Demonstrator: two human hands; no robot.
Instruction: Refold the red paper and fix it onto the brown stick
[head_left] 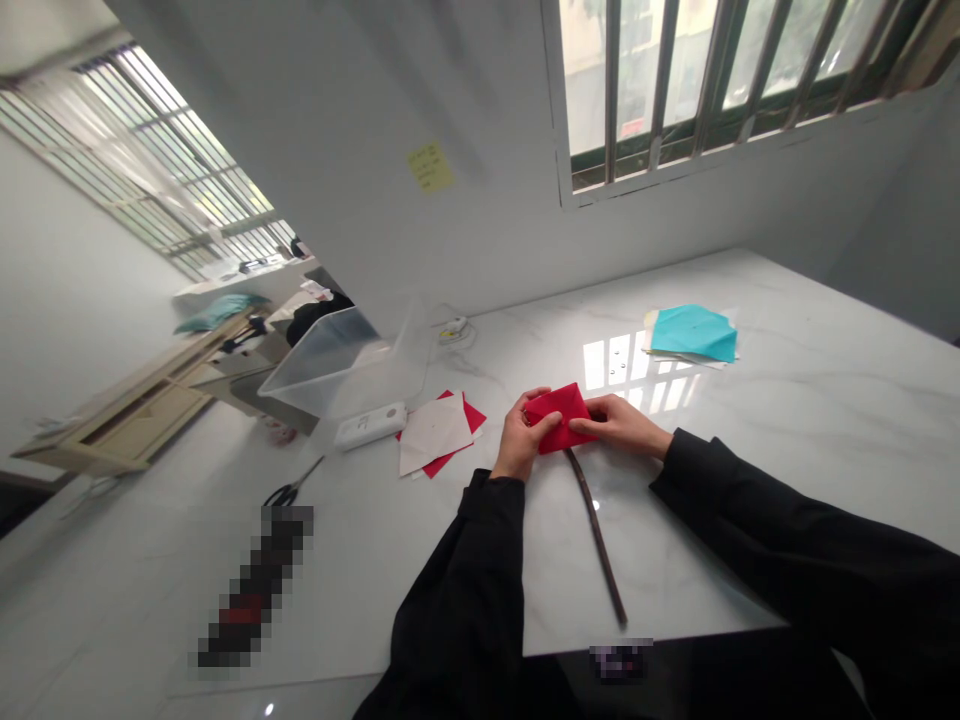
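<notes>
A red folded sheet, which looks like paper or thin felt [568,403], is held up in front of me between both hands. My left hand [523,437] grips its left side, thumb lying across the front. On the right edge, my right hand [624,424] pinches the same sheet with thumb and fingers. Below the sheet a thin dark brown stick [598,530] lies on the table, its upper end hidden behind the red sheet. Left of my hands rest a pale pink sheet [435,432] and red sheets [442,464] partly beneath it.
Black-handled scissors [283,494] lie at left, near a blurred-out dark object [255,590]. A white oblong device [370,426] and a clear plastic bin [337,350] stand farther back. Turquoise sheets [696,333] are stacked at right on the white marbled table [810,400].
</notes>
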